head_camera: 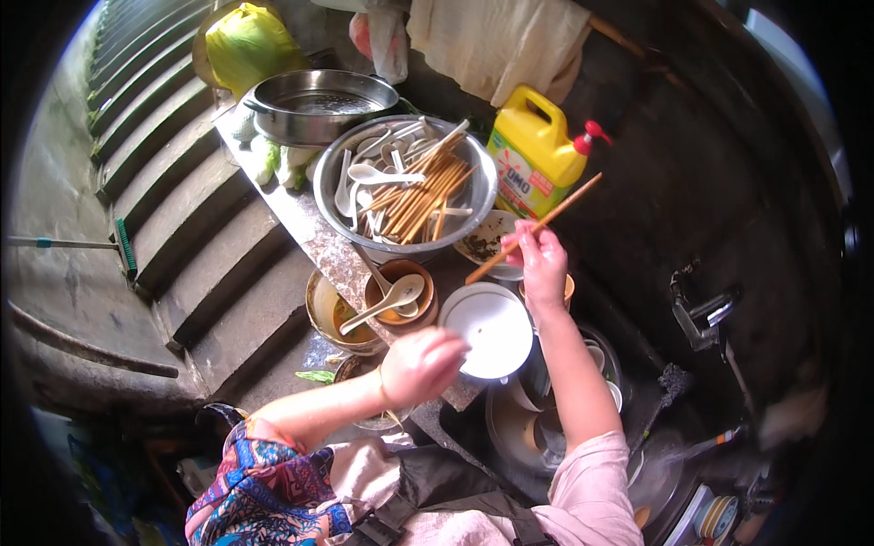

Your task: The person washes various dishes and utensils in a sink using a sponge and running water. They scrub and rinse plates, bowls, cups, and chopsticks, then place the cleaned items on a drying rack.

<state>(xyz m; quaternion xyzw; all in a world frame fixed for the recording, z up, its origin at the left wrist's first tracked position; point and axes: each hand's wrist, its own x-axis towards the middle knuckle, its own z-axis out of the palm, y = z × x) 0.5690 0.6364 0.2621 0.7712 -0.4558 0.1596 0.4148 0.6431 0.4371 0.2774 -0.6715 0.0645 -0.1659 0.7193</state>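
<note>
My right hand [539, 263] grips wooden chopsticks [573, 196], held aslant above a white bowl [488, 334]; whether it is one or a pair I cannot tell. My left hand [425, 365], blurred and with curled fingers, is over the bowl's left edge; whether something small is in it is unclear. Beyond them a large metal basin [326, 198] holds many wooden chopsticks [427, 194] and white spoons [386, 175]. Just left of the white bowl, a brown bowl [427, 310] has a spoon [403, 293] across it.
A yellow OMO jug [529, 153] with a red pump stands right of the basin, a steel pot [300, 126] behind it. A bowl with dark scraps [481, 239] lies beside the jug. At lower right are a basin of dishes [502, 430] and a faucet [707, 327]. Concrete steps [205, 266] run along the left.
</note>
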